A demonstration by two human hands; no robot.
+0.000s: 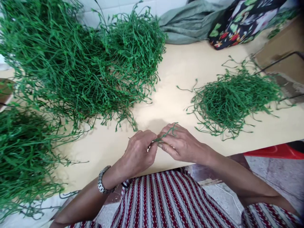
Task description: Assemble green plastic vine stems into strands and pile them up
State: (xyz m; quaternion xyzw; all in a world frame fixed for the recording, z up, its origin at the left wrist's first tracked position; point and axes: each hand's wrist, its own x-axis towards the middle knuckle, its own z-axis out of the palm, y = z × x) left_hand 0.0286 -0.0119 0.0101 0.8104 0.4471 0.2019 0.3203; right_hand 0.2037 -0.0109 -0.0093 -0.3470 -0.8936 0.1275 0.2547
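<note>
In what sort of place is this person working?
Probably an indoor food-preparation room, perhaps a kitchen, though I cannot be certain. A large heap of green stems lies on a pale table, with what looks like a white tiled wall behind.

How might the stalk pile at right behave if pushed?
The stalk pile would probably deform rather than slide whole, since it lies loosely heaped. It may snag, being tangled, and looks floppy, given its many curves.
</note>
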